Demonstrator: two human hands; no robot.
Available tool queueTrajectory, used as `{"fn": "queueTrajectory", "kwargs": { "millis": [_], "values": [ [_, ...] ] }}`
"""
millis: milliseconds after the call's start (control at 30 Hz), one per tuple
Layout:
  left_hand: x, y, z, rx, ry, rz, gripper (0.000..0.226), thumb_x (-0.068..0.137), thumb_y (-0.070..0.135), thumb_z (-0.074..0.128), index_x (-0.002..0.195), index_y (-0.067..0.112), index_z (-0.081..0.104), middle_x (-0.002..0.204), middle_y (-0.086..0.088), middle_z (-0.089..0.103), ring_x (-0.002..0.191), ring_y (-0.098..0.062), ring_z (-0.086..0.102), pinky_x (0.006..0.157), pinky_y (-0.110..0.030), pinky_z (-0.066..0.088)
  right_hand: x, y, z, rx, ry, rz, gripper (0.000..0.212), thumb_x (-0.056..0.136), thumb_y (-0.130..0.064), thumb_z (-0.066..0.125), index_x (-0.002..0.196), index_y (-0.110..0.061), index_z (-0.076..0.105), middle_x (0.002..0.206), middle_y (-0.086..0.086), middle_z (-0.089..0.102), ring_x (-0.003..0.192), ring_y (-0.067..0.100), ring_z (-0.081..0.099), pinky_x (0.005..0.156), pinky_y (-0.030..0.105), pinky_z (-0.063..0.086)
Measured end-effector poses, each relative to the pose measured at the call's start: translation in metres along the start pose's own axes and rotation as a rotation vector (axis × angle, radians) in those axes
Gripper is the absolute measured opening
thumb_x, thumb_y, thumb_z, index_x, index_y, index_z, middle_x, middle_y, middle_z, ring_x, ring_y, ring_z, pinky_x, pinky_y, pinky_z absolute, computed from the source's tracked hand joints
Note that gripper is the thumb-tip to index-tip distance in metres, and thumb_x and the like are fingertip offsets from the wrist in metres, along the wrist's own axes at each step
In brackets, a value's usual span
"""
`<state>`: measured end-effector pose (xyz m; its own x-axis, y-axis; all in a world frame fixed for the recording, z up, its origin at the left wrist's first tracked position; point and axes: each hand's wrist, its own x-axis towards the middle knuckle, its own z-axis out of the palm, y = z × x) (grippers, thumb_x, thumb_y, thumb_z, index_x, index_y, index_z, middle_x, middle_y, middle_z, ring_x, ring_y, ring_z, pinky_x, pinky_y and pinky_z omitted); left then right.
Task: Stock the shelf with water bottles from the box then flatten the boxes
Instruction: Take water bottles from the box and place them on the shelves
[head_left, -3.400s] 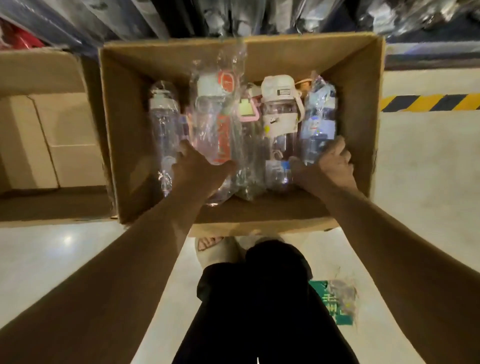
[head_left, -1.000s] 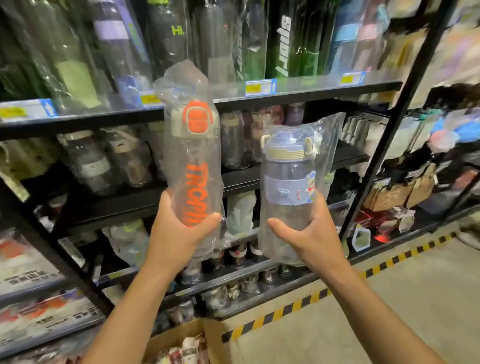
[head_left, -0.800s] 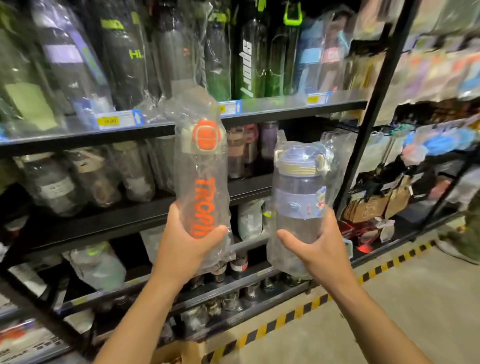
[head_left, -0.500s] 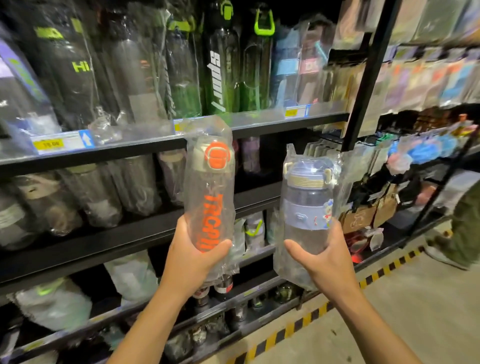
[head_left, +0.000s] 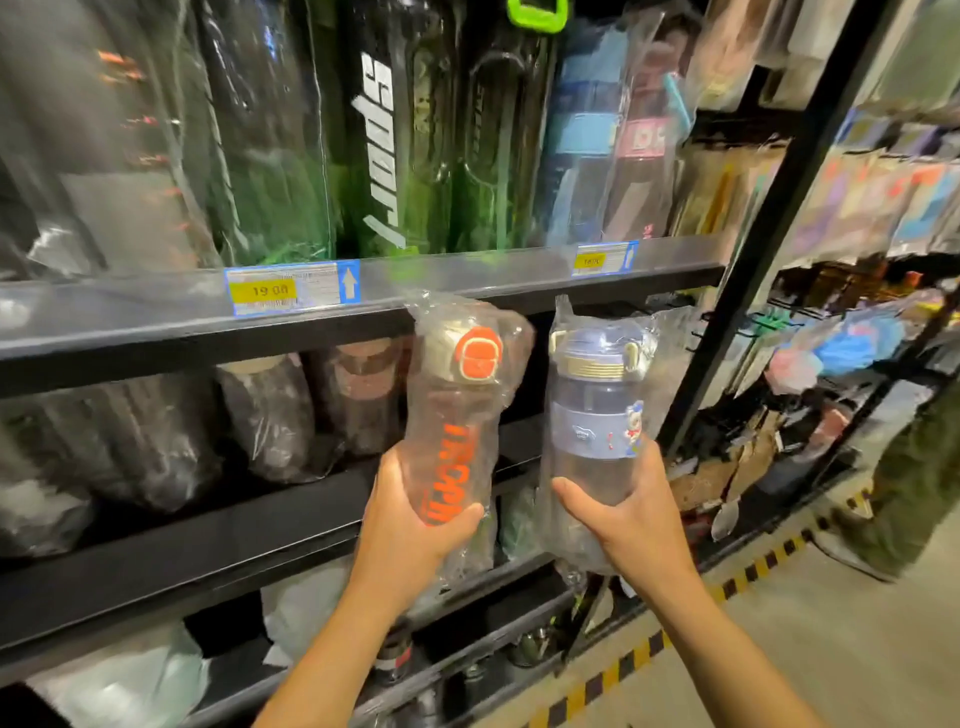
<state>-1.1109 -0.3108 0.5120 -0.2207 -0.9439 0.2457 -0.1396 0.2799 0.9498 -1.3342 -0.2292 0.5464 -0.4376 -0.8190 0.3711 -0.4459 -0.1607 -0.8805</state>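
Shelf (head_left: 363, 291) dead ahead. Our left hand (head_left: 405, 535) is wrapped round the orange bottle (head_left: 457, 415), right hand (head_left: 634, 519) round the blue bottle (head_left: 597, 415). Both upright, and we reckon the left's nearer the shelf.

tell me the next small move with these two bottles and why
Probably ease the orange-lettered bottle forward onto the middle shelf, beside the brown-capped bottles. The left hand holds it cap-up at that level, the right hand holds the blue bottle alongside, and the spot behind looks unfilled.
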Motion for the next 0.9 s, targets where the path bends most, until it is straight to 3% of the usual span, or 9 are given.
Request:
{"fn": "queueTrajectory", "kwargs": {
  "millis": [100,233,367,467,600,667,800,900],
  "values": [
    [0.016,-0.009,0.016,0.033,-0.031,0.007,0.08,0.07,0.03,0.093,0.132,0.046,0.045,0.118,0.024,0.065,0.104,0.004,0.067,0.079,-0.013,0.051,0.024,0.018,0.009,-0.013,-0.022,0.022,0.086,0.074,-0.044,0.088,0.146,-0.029,0.044,0.139,-0.01,0.052,0.131,0.007,0.051,0.108,0.031,0.045],
    [0.034,-0.02,0.036,0.059,-0.022,0.008,0.083,0.067,0.043,0.09,0.133,0.057,0.04,0.131,0.023,0.059,0.117,0.003,0.061,0.092,-0.027,0.052,0.055,0.041,0.017,0.019,-0.041,0.033,0.09,0.069,-0.053,0.086,0.146,-0.032,0.044,0.14,-0.014,0.051,0.129,-0.002,0.049,0.103,0.018,0.043],
    [0.05,-0.03,0.053,0.081,0.048,0.014,0.078,0.066,0.041,0.091,0.123,0.065,0.043,0.126,0.022,0.061,0.116,-0.001,0.063,0.088,-0.028,0.054,0.083,0.068,0.022,0.059,-0.083,0.004,0.075,0.072,-0.051,0.09,0.13,-0.056,0.043,0.136,-0.016,0.053,0.125,-0.004,0.051,0.099,0.016,0.044],
    [0.066,-0.034,0.067,0.111,0.092,0.039,0.069,0.069,0.033,0.09,0.118,0.059,0.05,0.116,0.017,0.067,0.106,-0.007,0.069,0.081,-0.035,0.059,0.108,0.084,0.026,0.102,-0.118,-0.023,0.072,0.068,-0.052,0.088,0.122,-0.068,0.043,0.132,-0.017,0.054,0.123,-0.004,0.053,0.094,0.009,0.045],
    [0.083,-0.041,0.087,0.167,0.199,0.06,0.074,0.062,0.03,0.086,0.113,0.069,0.049,0.11,0.021,0.07,0.099,-0.002,0.07,0.074,-0.015,0.054,0.141,0.106,0.028,0.159,-0.181,-0.077,0.075,0.068,-0.047,0.089,0.126,-0.064,0.044,0.135,-0.012,0.054,0.128,0.004,0.054,0.103,0.028,0.047],
    [0.088,-0.048,0.096,0.16,0.225,0.003,0.079,0.06,0.037,0.087,0.116,0.073,0.044,0.116,0.018,0.067,0.104,0.001,0.067,0.078,-0.012,0.053,0.153,0.118,0.028,0.178,-0.213,-0.103,0.077,0.069,-0.045,0.089,0.129,-0.061,0.044,0.135,-0.011,0.054,0.129,0.007,0.054,0.104,0.03,0.047],
    [0.106,-0.056,0.108,0.145,0.281,-0.099,0.079,0.062,0.048,0.087,0.128,0.055,0.044,0.123,0.016,0.066,0.112,-0.001,0.066,0.089,-0.025,0.056,0.177,0.135,0.028,0.16,-0.233,-0.142,0.08,0.067,-0.051,0.088,0.126,-0.07,0.038,0.129,-0.019,0.051,0.124,-0.001,0.053,0.098,0.01,0.044],
    [0.121,-0.056,0.114,0.158,0.36,-0.113,0.067,0.067,0.044,0.09,0.117,0.052,0.046,0.119,0.015,0.066,0.108,0.002,0.066,0.086,-0.025,0.053,0.194,0.144,0.03,0.163,-0.268,-0.138,0.078,0.067,-0.052,0.088,0.125,-0.068,0.038,0.126,-0.019,0.049,0.121,-0.003,0.053,0.094,0.005,0.041]
  ]
}}
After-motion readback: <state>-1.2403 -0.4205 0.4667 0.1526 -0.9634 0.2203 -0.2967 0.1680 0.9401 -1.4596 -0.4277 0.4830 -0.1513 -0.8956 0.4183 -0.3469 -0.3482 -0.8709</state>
